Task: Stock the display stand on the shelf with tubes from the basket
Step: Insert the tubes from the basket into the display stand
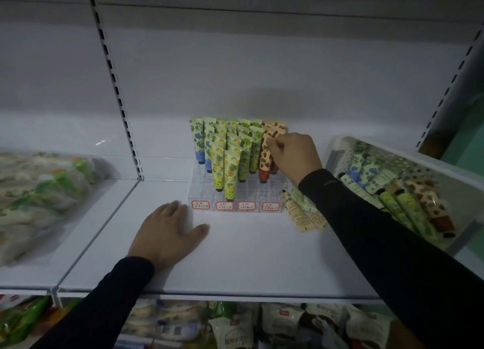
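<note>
Pinching a red tube with right hand, seating it upright in the stand at its right column; left hand lying spread flat on shelf, likely bracing; basket waiting at right.

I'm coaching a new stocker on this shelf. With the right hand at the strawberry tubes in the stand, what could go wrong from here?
1. The right hand pinches a strawberry tube packed tightly among others; a sideways nudge could tip the neighbouring upright tubes.
2. The right sleeve passes just over loose tubes lying beside the display stand; pulling back could sweep them along the shelf.
3. The left hand lies flat on the shelf and does not brace the stand.
</note>
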{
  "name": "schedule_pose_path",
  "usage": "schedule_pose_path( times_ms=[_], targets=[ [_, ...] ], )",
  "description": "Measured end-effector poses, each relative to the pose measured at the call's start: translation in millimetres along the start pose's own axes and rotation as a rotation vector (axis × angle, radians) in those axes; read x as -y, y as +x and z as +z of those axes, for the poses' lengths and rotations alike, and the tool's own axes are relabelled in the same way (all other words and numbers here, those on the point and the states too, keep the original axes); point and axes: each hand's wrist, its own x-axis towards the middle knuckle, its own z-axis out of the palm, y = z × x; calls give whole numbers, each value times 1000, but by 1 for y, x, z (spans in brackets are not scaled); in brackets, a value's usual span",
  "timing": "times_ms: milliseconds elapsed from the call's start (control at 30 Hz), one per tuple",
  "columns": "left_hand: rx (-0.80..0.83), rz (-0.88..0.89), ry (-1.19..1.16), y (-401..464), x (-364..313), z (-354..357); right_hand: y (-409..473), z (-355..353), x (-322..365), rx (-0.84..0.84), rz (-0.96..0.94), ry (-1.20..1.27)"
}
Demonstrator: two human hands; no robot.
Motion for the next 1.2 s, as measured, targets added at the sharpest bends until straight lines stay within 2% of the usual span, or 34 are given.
schedule_pose_path(
  times_ms=[167, 333, 500, 767, 867, 1067, 1200],
  targets=[
    [31, -14, -15, -1, -1, -4, -6, -3, -1, 28, 85, 123],
    [72, -52, -10, -4, -6, -10, -12, -18, 3, 19, 99, 63],
    [45, -68, -55, -8, -15, -18, -41, -39, -12, -15, 83, 42],
    [-174, -89, -151, -24, -28, -34, -105, -61, -59, 143, 86, 21],
    [-183, 30, -186, -27, -53, -39, -122, -66, -72, 171, 129, 33],
    [18, 284, -214, -16, -124, -28, -145, -77, -97, 254, 233, 36],
    [134, 431, -211, -10, -176, -10, -155, -85, -110, 421, 213, -31]
  ],
)
